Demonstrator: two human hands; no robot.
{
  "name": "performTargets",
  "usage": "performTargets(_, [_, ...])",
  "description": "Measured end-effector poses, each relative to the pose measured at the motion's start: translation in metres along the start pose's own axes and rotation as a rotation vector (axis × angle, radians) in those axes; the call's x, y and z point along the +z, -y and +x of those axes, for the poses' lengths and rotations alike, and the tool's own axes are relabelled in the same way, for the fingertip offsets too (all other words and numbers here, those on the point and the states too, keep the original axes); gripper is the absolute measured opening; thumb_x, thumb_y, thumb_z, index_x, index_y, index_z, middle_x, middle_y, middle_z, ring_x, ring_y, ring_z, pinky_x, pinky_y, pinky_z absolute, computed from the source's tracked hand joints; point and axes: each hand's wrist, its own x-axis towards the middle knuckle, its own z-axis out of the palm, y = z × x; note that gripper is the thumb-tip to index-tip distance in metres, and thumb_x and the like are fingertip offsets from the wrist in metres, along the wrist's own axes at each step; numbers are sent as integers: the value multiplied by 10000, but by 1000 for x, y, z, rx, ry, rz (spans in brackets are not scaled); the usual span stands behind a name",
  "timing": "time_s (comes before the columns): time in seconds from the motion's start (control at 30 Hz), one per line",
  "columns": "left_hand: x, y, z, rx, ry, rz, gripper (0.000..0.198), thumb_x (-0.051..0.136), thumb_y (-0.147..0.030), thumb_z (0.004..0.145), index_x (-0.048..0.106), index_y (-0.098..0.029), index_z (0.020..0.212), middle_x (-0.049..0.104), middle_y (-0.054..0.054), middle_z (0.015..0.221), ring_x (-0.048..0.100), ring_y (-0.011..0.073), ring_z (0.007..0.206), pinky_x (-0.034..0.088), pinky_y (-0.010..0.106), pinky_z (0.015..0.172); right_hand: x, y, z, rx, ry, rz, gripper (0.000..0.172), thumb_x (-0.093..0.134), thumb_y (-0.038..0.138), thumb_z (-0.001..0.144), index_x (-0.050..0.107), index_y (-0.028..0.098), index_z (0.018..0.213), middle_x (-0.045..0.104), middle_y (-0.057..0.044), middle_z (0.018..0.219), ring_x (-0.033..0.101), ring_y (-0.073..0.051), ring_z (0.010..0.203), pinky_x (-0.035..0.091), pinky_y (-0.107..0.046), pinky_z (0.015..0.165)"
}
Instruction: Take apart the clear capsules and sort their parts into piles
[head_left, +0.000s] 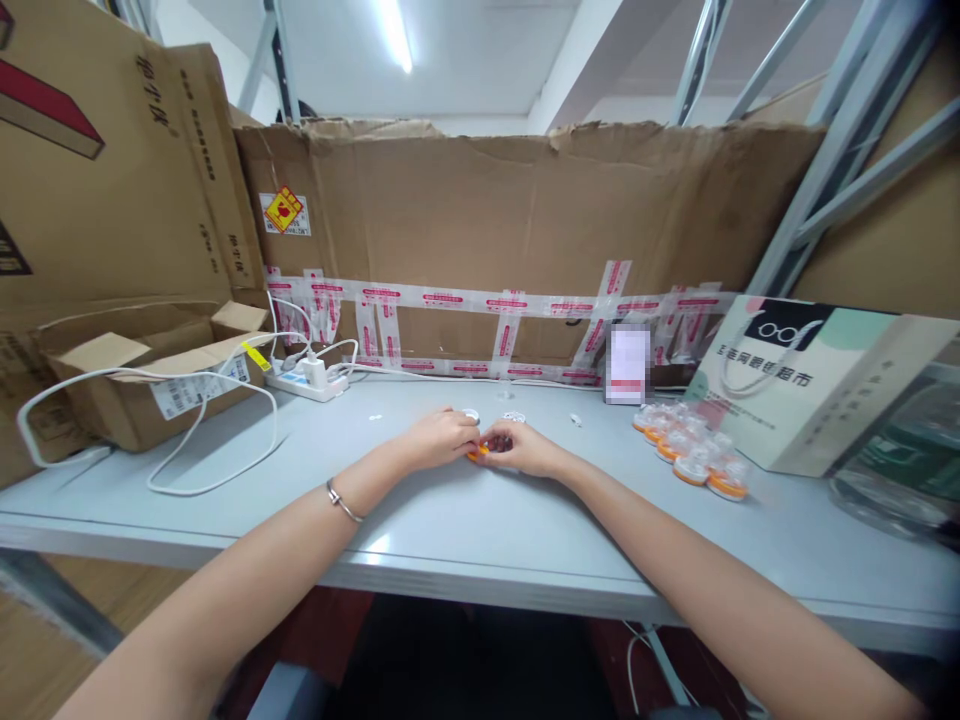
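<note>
Print on the paper bag [810, 385], at two o'clock from the hands, sits under a spectacles logo and is too small to read. At the middle of the table [465, 545], the left hand [442, 437] and right hand [521, 447], fingers curled, pinch a small orange piece [478, 453] between them.

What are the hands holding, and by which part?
The left hand and right hand together pinch a small orange piece between their fingers; which part cannot be told.
</note>
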Motion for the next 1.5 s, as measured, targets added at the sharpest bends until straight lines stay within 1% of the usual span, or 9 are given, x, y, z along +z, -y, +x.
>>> performTargets(0.2, [2,0,0,64,-40,80,203,408,-235,888,599,-166,896,621,30,843,555,130,782,312,263,668,1,-3,1,-17,-4,8,286,626,388,675,680,143,812,577,-7,666,452,-103,594,360,-212,546])
performTargets(0.43, [3,2,-1,153,-95,157,231,399,-247,894,601,-165,816,618,18,772,543,129,767,304,271,654,2,-3,2,4,-18,45,303,628,382,668,677,131,832,561,0,635,458,-100,581,368,-213,544])
performTargets(0.7, [7,4,0,206,-164,212,267,396,-261,898,582,-151,742,590,21,700,527,118,688,319,269,642,3,0,1,29,-36,68,323,639,376,647,672,118,839,568,-5,643,477,-105,590,383,-217,548])
performTargets(0.83, [6,3,0,251,-201,276,256,407,-212,890,558,-141,695,575,26,677,513,125,658,327,277,626,3,-2,2,22,-40,67,318,634,382,646,670,119,821,558,-2,631,474,-106,577,379,-218,538])
performTargets(0.97, [2,1,0,348,-214,366,220,397,-119,874,546,-127,713,572,47,703,505,137,671,347,287,656,3,-4,4,12,-45,39,267,623,346,652,662,124,794,551,0,625,471,-105,580,381,-216,537])
performTargets(1.07, [-1,-1,0,390,-228,400,217,389,-96,869,544,-122,718,567,55,708,505,145,684,357,293,679,4,-6,4,6,-48,31,247,618,329,657,654,124,789,548,1,623,470,-104,576,381,-214,534])
performTargets(1.27, [0,0,0,390,-243,403,228,375,-96,875,542,-124,723,561,52,700,497,140,669,361,291,672,4,-5,4,8,-51,28,247,616,323,656,649,121,793,537,6,615,469,-102,570,377,-213,529])
performTargets(1.4, [1,1,1,370,-219,372,226,371,-107,880,544,-128,737,568,51,719,495,141,685,352,293,685,3,-1,3,12,-56,23,244,618,326,654,650,124,787,534,5,619,472,-106,578,377,-217,534])
performTargets(1.5, [1,1,1,327,-199,339,224,367,-110,883,541,-128,742,572,54,727,494,144,688,338,296,673,3,-1,3,12,-55,20,250,620,337,655,648,125,784,532,4,620,468,-106,579,379,-220,538])
